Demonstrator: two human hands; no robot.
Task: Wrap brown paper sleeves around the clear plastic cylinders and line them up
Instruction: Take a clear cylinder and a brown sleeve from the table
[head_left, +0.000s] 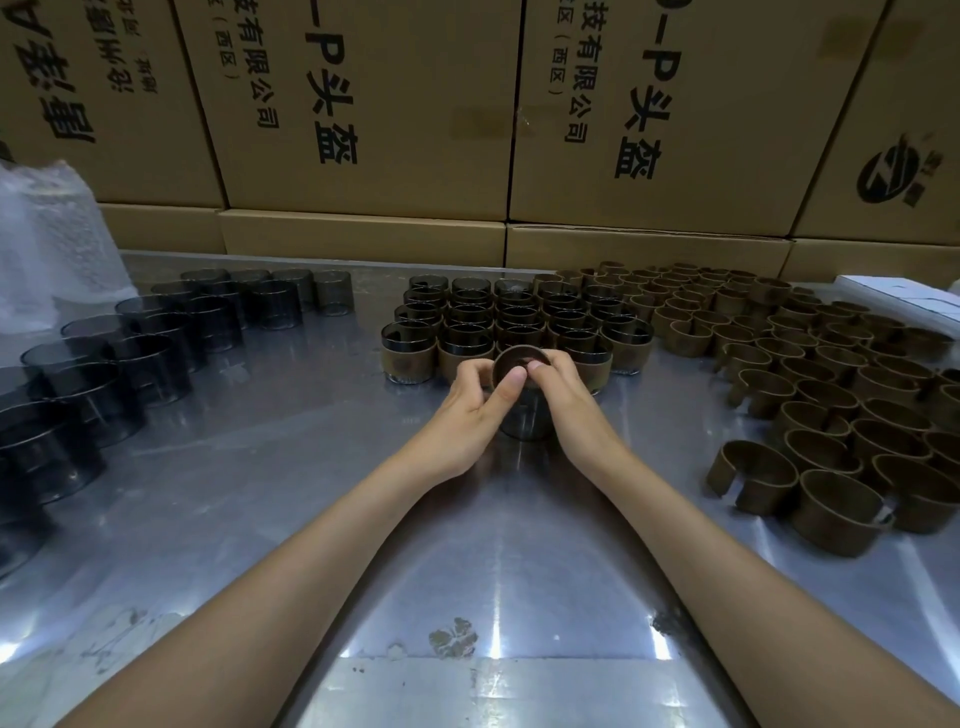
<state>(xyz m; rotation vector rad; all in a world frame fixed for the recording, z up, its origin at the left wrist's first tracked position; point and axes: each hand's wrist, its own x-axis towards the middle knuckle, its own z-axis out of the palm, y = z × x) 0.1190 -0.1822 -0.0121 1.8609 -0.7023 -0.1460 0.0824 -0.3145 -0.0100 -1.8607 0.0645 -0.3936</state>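
Observation:
At the table's middle, a clear plastic cylinder (525, 422) stands upright with a brown paper sleeve (521, 358) around its top rim. My left hand (478, 402) pinches the sleeve from the left, thumb on the rim. My right hand (558, 389) grips it from the right, fingers over the rim. Just behind them stands a block of sleeved cylinders (511, 325) in neat rows. Bare clear cylinders (135, 358) crowd the left side. Loose curled brown sleeves (810, 374) cover the right side.
The table (322, 483) is shiny metal with scuffs near its front edge. Stacked cardboard boxes (374, 119) wall off the back. A bubble-wrap bag (57, 244) sits at the far left, and a white flat box (904, 293) lies at the far right.

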